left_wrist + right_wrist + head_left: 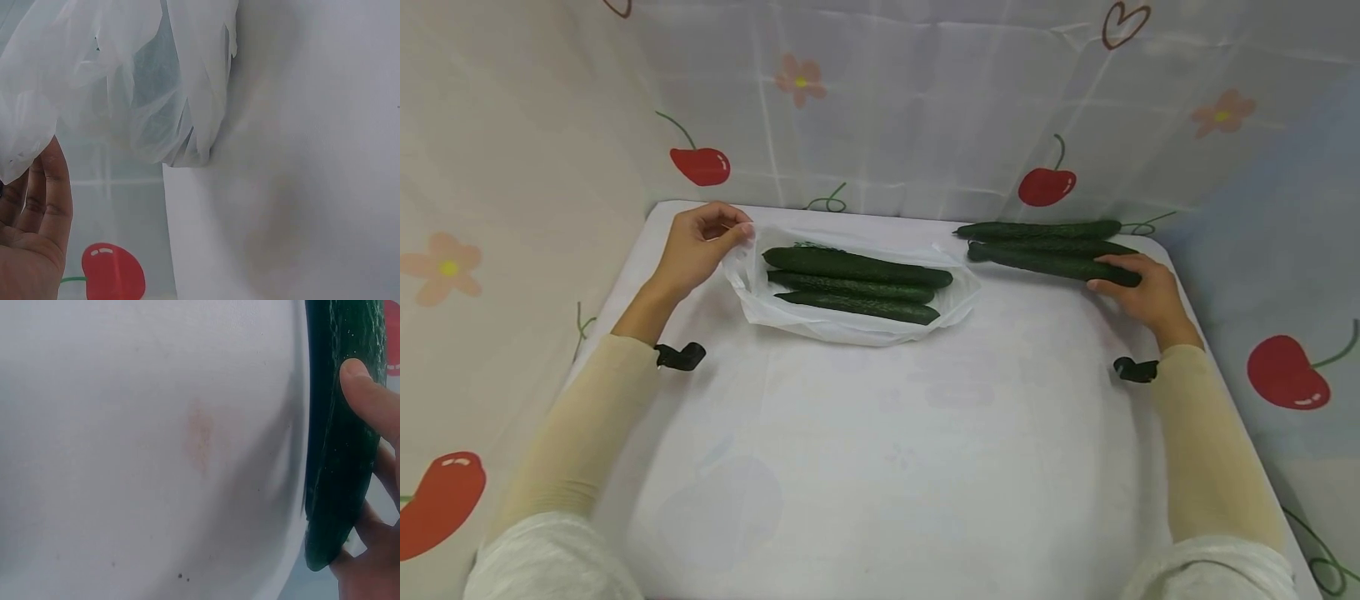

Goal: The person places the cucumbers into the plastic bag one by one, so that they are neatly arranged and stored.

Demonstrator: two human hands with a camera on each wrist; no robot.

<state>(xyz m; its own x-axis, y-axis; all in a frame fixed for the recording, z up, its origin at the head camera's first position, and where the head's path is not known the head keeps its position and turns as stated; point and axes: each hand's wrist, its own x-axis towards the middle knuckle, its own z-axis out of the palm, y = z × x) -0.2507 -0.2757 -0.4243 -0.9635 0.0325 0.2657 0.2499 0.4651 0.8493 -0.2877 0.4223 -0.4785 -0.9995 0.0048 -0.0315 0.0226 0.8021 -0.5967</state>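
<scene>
A white plastic bag lies at the back of the table with its opening facing up, and 3 cucumbers rest side by side inside it. My left hand pinches the bag's left edge between thumb and fingers; in the left wrist view the thin plastic hangs from those fingers. At the back right, my right hand grips the right end of a cucumber. The right wrist view shows the thumb lying along that cucumber. Two more cucumbers lie just behind it.
The white table ends at a printed curtain with cherries and flowers, close behind the bag and cucumbers. Similar curtains stand along both sides. A black camera mount sits at each wrist.
</scene>
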